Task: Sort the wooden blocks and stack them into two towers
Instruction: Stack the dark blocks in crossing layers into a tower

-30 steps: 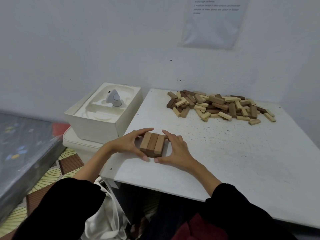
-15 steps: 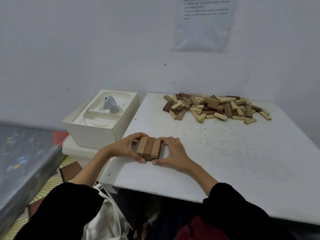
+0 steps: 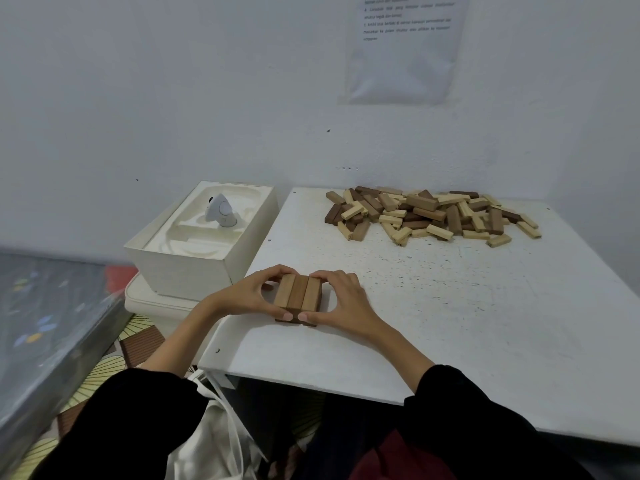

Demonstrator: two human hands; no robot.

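Note:
A low stack of brown wooden blocks (image 3: 298, 295), three side by side on top of another layer, sits near the front left of the white table (image 3: 433, 306). My left hand (image 3: 247, 294) curls around its left side, fingertips at the far end and thumb at the near end. My right hand (image 3: 343, 297) grips the right side the same way. A loose pile of light and dark blocks (image 3: 429, 214) lies at the back of the table.
A white box (image 3: 194, 258) with a moulded insert and a small white device (image 3: 221, 211) stands left of the table on a white container. A paper sheet (image 3: 405, 46) hangs on the wall. A grey mat (image 3: 45, 313) lies at far left.
Both hands have closed in tighter around the stack, thumbs now nearly meeting at its near end. The camera view has tilted upward.

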